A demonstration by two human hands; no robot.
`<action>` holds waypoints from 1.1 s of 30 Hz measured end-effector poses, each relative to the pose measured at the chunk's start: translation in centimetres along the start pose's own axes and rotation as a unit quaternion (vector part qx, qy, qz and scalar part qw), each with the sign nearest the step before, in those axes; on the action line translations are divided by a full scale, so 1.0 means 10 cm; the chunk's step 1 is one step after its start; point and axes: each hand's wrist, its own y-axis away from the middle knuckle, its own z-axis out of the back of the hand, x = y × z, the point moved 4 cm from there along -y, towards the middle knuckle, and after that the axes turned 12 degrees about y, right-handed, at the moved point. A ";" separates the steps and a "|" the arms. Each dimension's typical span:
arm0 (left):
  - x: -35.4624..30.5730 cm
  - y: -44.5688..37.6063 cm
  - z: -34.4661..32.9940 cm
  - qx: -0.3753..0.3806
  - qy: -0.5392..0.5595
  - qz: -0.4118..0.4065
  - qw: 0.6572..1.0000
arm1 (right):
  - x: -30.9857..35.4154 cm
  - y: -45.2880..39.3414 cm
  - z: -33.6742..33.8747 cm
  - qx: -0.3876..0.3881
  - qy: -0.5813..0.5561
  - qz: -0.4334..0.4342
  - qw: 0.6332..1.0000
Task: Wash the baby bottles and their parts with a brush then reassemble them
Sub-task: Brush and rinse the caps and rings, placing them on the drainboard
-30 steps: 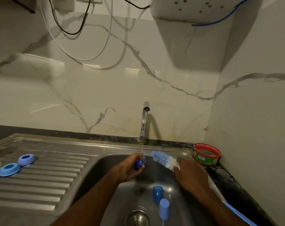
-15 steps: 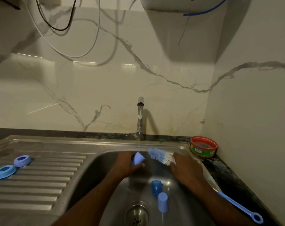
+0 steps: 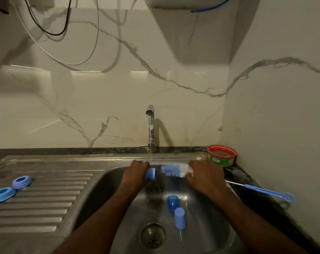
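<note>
Gripping a cap (image 3: 151, 173), left hand (image 3: 136, 173); right hand (image 3: 204, 174) grips brush (image 3: 175, 170); two caps (image 3: 176, 209) below.

A small light-blue cap (image 3: 151, 173) sits under the tap's (image 3: 150, 123) thin stream, with the blue-and-white brush (image 3: 175, 171) head just right of it. Below the tap, two blue caps (image 3: 172, 202) (image 3: 180, 217) lie near the drain. Far left of the tap, two blue rings (image 3: 21, 182) (image 3: 3, 194) lie flat, touching.
</note>
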 end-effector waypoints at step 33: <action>0.03 0.05 0.24 -0.019 0.079 -0.078 0.994 | 0.48 -0.04 -0.14 -0.045 0.003 0.067 0.997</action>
